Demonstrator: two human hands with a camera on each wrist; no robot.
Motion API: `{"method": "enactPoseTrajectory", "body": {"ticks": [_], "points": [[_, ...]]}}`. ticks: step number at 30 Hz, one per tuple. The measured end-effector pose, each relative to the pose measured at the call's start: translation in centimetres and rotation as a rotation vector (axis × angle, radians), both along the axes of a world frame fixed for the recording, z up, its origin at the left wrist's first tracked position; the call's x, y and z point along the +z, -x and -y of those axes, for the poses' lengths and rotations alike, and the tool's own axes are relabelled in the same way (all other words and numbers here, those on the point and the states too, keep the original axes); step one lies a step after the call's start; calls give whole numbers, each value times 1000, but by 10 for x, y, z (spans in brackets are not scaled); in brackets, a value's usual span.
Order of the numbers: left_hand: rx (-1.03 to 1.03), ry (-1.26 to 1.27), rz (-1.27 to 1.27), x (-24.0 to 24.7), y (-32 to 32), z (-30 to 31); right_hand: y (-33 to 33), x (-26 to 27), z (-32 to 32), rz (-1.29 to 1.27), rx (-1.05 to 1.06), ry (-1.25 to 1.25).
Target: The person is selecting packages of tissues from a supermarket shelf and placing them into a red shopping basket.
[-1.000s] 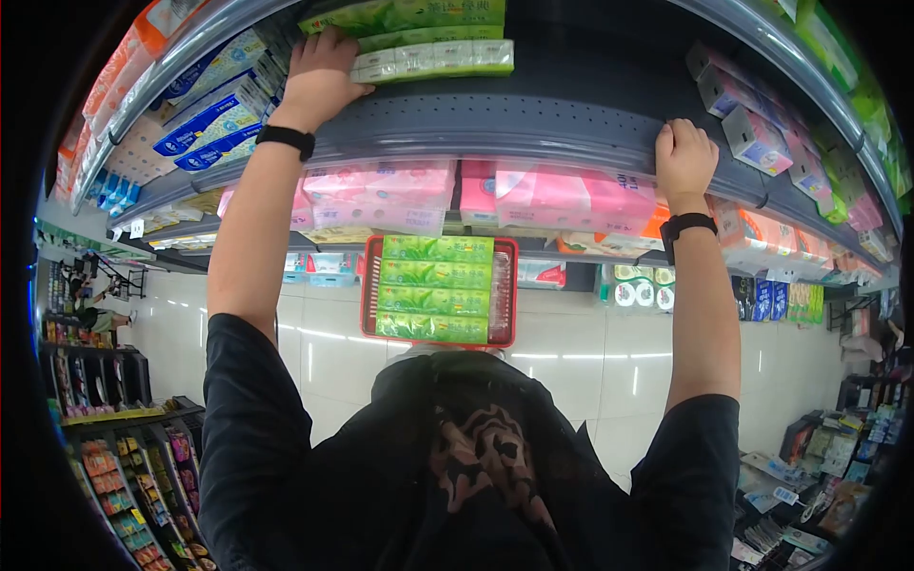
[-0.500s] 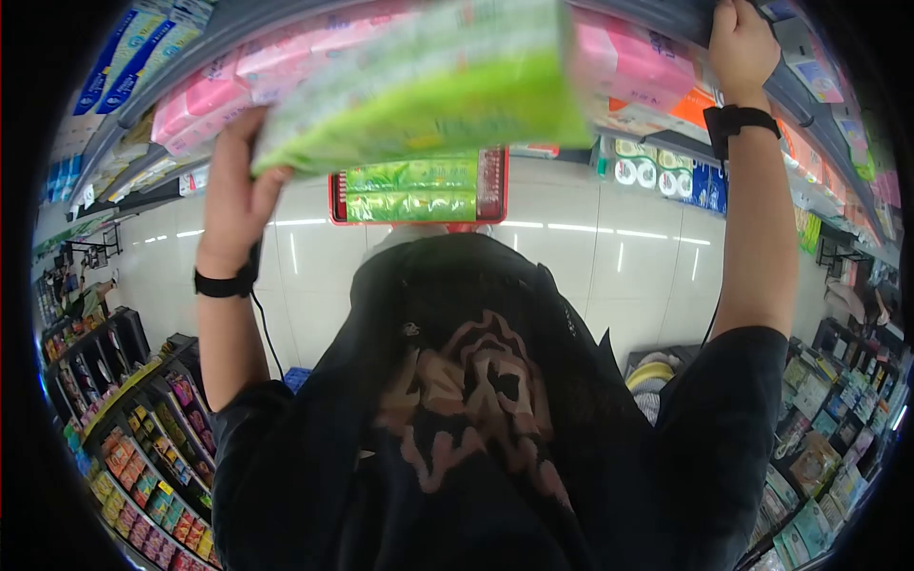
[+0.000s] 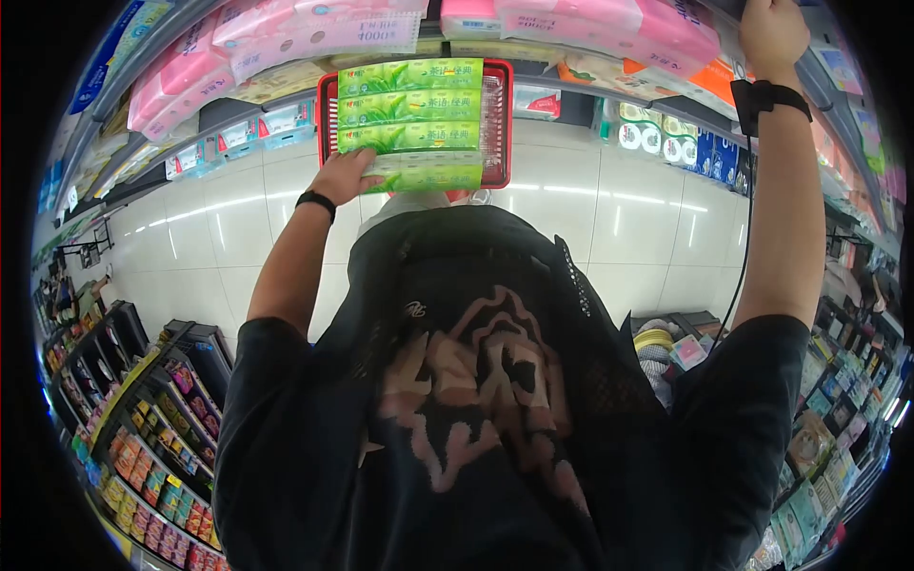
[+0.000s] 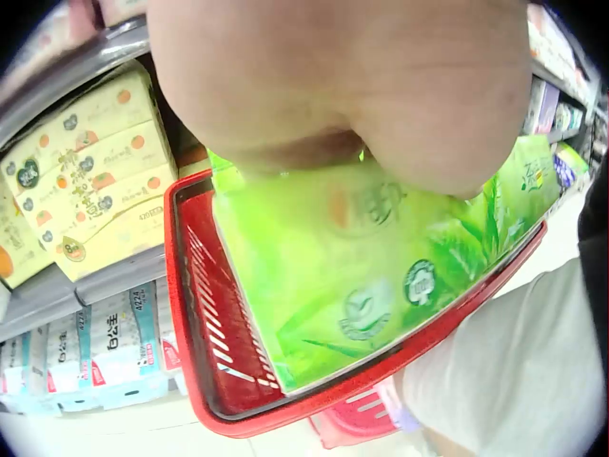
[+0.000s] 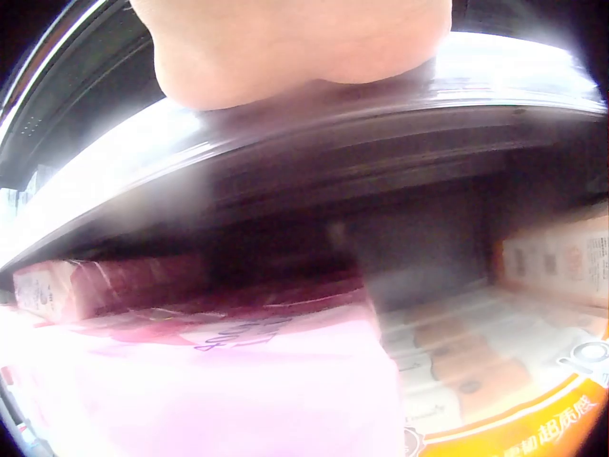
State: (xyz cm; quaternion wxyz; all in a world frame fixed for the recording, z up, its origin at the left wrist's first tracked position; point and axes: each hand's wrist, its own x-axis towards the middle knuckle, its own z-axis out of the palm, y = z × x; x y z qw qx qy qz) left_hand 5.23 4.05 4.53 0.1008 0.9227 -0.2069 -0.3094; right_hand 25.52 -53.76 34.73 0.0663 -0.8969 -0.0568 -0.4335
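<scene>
My left hand (image 3: 345,178) grips the near end of a green tissue pack (image 3: 433,177) at the basket's near side. In the left wrist view this pack (image 4: 352,295) lies along the red basket's rim (image 4: 183,314), with the thumb and fingers over its top. Several more green tissue packs (image 3: 409,107) lie in rows inside the red shopping basket (image 3: 506,124). Up at the right, my right hand (image 3: 774,40) holds the front edge of a shelf. The right wrist view shows that hand (image 5: 304,48) over the shiny shelf edge (image 5: 495,81).
Pink tissue packs (image 3: 609,30) fill the shelf ahead, with orange-and-white packs (image 5: 476,367) to their right. Toilet rolls (image 3: 657,138) stand low at the right. Yellow tissue packs (image 4: 90,176) sit beside the basket. Display racks (image 3: 143,428) stand behind at the left.
The left hand has taken a stack of green tissue packs off the upper shelf and brought it down to the basket. The right hand stays at the shelf edge while the view tilts down.
</scene>
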Motion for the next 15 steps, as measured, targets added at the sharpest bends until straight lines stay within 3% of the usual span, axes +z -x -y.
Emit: {"method": "enactPoseTrajectory", "body": {"ticks": [3, 8, 11, 15], "points": [[-4, -63, 353, -30, -6, 3, -13, -7, 8, 49, 17, 36], [-49, -58, 389, -25, 13, 32, -10, -8, 8, 86, 43, 45], [-53, -97, 262, -7, 16, 40, -12, -8, 8, 98, 35, 58], [-94, -173, 313, -39, 26, 27, -9, -5, 5, 71, 56, 10]]}}
